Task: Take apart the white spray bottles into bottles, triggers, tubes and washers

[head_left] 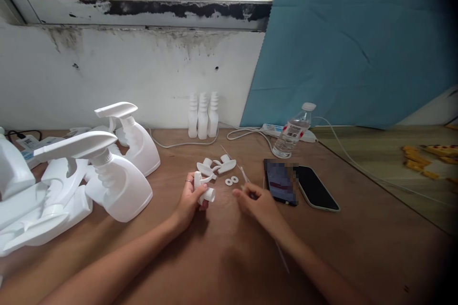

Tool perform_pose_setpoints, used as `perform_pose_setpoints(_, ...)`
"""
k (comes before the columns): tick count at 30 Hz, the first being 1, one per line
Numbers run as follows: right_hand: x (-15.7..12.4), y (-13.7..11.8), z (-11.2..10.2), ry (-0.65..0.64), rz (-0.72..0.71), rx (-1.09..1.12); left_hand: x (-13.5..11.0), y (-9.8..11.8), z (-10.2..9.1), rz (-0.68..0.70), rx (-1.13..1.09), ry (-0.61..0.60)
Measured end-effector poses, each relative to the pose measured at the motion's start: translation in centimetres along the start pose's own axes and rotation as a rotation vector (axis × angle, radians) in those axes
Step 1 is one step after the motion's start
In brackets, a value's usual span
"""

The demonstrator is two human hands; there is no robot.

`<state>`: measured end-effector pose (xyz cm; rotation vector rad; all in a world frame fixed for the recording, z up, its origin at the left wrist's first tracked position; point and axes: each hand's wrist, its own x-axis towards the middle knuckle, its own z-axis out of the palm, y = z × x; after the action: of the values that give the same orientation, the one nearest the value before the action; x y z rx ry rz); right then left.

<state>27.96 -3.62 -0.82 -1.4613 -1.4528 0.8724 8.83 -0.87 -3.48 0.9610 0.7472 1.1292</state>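
- Spray head, white and small, is held in the left hand, gripped between thumb and curled fingers, with its ribbed collar turned toward the right hand.
- The right hand is held well apart from that spray head, to its right; its thumb and fingertips are drawn narrowly together on a thin pale tube, whose upper end is seen beyond the fingers.
- A faint length of tubing is seen below the right wrist; whether it is joined to the pinched tube cannot be told, as the join is covered by the hand.
- Beyond the left hand, two loose spray heads are laid close together on the brown table.
- Between the hands and slightly beyond them, two flat white rings are placed side by side, nearer to the right fingertips.
- Just right of the right hand, a phone with a lit screen is laid flat, and a dark phone is set beside it.
- Well to the left of the left hand, large white spray bottles are grouped, some stood upright, others lying.
- Three slim white bottles are stood by the wall.
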Motion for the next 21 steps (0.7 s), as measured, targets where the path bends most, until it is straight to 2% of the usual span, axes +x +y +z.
perform_pose_setpoints(2, 1.3, 0.3, -1.5, 0.049, 0.056, 0.047, 0.2, 0.2, 0.2, -0.060, -0.107, -0.051)
perform_pose_setpoints(6, 3.3, 1.9, -3.6, 0.189, 0.001, -0.040, 0.0, 0.7, 0.4, -0.166, -0.187, -0.144)
perform_pose_setpoints(10, 4.0, 3.0, -3.9, 0.309, -0.075, -0.092, -0.2, 0.9, 0.2, -0.200, -0.236, -0.168)
perform_pose_setpoints(13, 3.4, 2.1, -3.5, 0.311, -0.233, 0.065, 0.0, 0.9, 0.0, -0.237, -0.262, -0.178)
perform_pose_setpoints(16, 1.8, 0.5, -3.1, 0.221, -0.298, 0.185, 0.2, 0.9, 0.0, -0.262, -0.263, -0.171)
perform_pose_setpoints(21, -0.9, -1.1, -2.1, -0.214, -0.333, 0.356, 0.2, 0.8, 0.2, -0.258, -0.243, -0.128)
